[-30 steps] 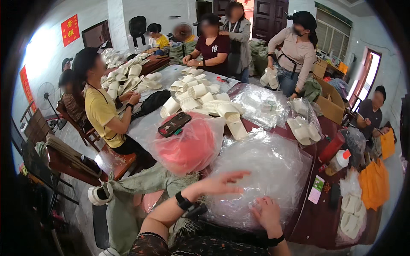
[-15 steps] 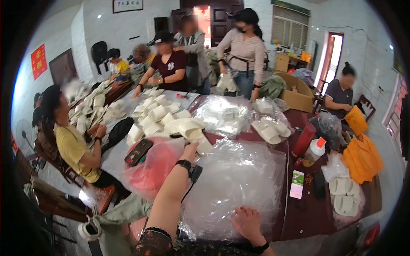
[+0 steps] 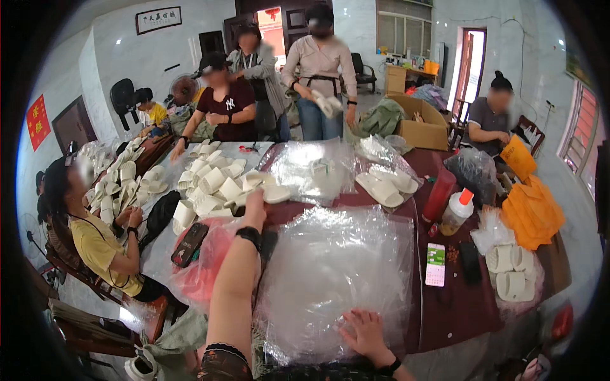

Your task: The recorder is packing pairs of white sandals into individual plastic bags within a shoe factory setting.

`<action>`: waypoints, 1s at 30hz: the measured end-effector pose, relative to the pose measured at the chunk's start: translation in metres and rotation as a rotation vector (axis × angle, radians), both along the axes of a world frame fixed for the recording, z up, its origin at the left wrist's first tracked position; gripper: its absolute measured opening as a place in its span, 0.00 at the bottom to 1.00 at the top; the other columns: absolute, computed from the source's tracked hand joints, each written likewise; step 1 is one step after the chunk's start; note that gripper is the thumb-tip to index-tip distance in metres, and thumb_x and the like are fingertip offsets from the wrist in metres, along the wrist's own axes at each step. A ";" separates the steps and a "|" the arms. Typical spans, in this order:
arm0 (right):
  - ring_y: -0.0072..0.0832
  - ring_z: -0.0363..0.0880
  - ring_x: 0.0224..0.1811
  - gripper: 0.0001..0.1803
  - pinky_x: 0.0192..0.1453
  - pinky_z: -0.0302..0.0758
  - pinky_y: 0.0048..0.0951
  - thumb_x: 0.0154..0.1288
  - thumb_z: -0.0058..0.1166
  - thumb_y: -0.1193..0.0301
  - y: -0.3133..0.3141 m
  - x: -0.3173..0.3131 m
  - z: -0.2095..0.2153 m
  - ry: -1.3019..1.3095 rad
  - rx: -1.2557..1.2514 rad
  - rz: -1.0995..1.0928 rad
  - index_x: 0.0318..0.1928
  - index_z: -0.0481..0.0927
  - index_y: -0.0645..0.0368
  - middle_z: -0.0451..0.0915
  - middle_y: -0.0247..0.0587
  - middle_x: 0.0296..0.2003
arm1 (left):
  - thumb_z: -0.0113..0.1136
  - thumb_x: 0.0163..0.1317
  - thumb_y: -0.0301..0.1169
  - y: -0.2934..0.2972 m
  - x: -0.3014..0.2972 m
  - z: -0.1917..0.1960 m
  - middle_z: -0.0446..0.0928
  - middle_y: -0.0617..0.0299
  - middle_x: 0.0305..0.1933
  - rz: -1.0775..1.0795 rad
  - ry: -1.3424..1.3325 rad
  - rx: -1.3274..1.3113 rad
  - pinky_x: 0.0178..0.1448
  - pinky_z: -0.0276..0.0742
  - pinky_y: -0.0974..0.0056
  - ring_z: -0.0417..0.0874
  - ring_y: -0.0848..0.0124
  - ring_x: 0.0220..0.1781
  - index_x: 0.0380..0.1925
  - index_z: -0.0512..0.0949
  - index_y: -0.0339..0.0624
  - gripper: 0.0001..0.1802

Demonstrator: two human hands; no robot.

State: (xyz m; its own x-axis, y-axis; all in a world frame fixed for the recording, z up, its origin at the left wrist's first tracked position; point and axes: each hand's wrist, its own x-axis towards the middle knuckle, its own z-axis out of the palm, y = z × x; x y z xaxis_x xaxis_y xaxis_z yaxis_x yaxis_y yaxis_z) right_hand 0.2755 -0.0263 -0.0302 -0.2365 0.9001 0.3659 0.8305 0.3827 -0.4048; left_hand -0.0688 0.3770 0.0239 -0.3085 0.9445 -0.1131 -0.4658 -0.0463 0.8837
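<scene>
The left hand [image 3: 255, 209] is at a white slipper [image 3: 277, 193], well inside the bench's [image 3: 460, 314] near edge; I cannot tell its grip. The right hand [image 3: 365, 333], spread wide, rests on clear plastic [image 3: 333, 263]; light pressure should keep it flat.

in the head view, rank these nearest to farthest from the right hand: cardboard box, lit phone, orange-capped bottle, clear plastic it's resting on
From the right hand:
1. Clear plastic: directly under the hand
2. Lit phone: ahead, to the right
3. Orange-capped bottle: past the phone, slightly further right
4. Cardboard box: far ahead, beyond the bottle
</scene>
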 end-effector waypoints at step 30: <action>0.50 0.72 0.66 0.26 0.68 0.70 0.52 0.66 0.59 0.53 0.005 -0.002 -0.002 0.054 0.035 0.039 0.61 0.77 0.50 0.75 0.48 0.62 | 0.58 0.72 0.31 -0.323 0.179 0.006 0.81 0.53 0.52 -0.890 0.221 -0.160 0.57 0.81 0.65 0.83 0.70 0.53 0.62 0.69 0.29 0.24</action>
State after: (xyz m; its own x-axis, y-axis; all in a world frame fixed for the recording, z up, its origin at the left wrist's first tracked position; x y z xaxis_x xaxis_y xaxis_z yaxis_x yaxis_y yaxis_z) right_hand 0.2735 -0.0210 -0.0322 -0.2501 0.8772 0.4099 0.7918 0.4290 -0.4347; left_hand 0.1102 0.0539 0.0296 0.4919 0.8219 -0.2872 -0.0919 0.3770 0.9216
